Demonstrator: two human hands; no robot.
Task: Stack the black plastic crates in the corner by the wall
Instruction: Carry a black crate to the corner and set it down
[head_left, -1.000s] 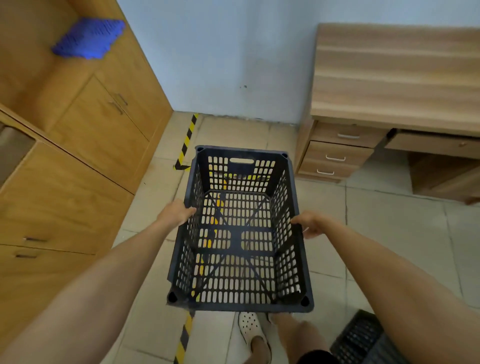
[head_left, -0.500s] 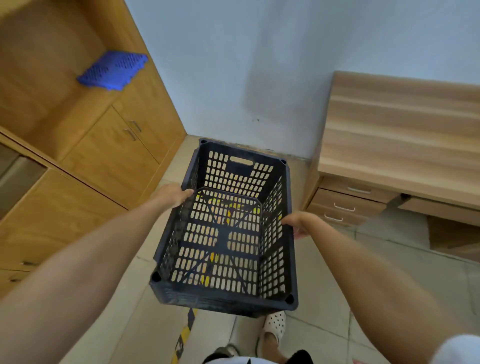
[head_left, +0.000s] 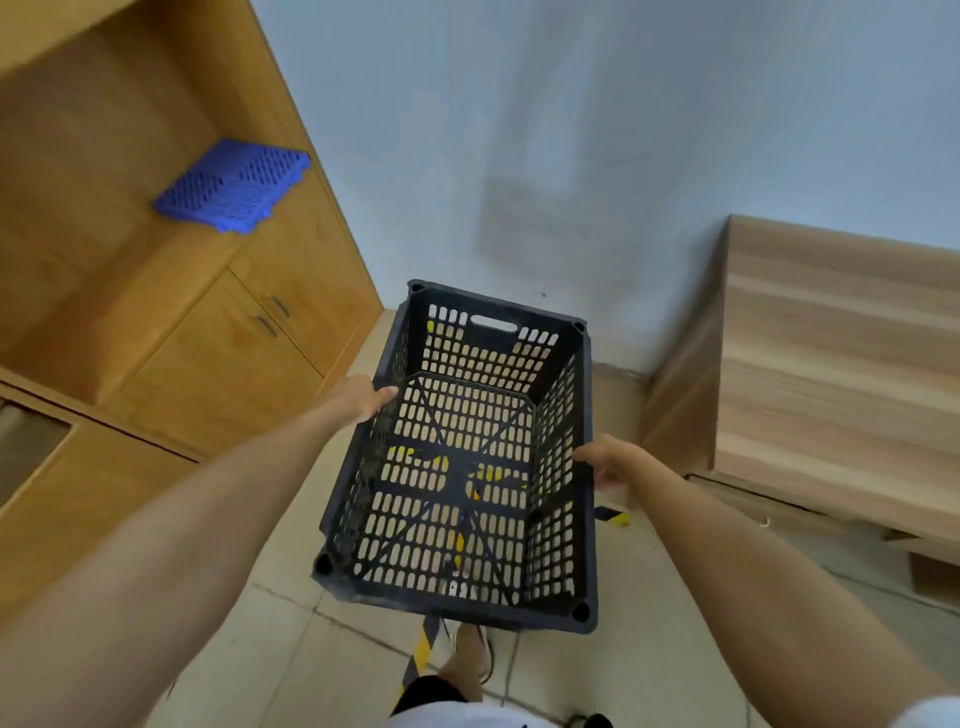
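Pale blue, the wall (head_left: 597, 130) fills the upper middle of the frame and meets the tiled floor (head_left: 291, 654) near the centre. On the left I see a big wooden cabinet (head_left: 218, 364) with closed doors, and on its open shelf in the upper left lies a blue perforated plastic piece (head_left: 234, 189). On the right side stands a light wooden desk (head_left: 841, 374), its top reaching the right edge.

In the centre I see the black plastic crate (head_left: 462, 608), open side up, its far end near the wall, between cabinet and desk. It is held above the floor; through the holes of its bottom I see the floor and some yellow and black tape (head_left: 423, 649).

My left hand (head_left: 363, 397) grips the left long rim of the crate, fingers curled over the edge. My right hand (head_left: 605, 460) grips the right long rim, with the fingers closed on the outside of the wall. At the bottom centre one leg and a light shoe show below the crate.
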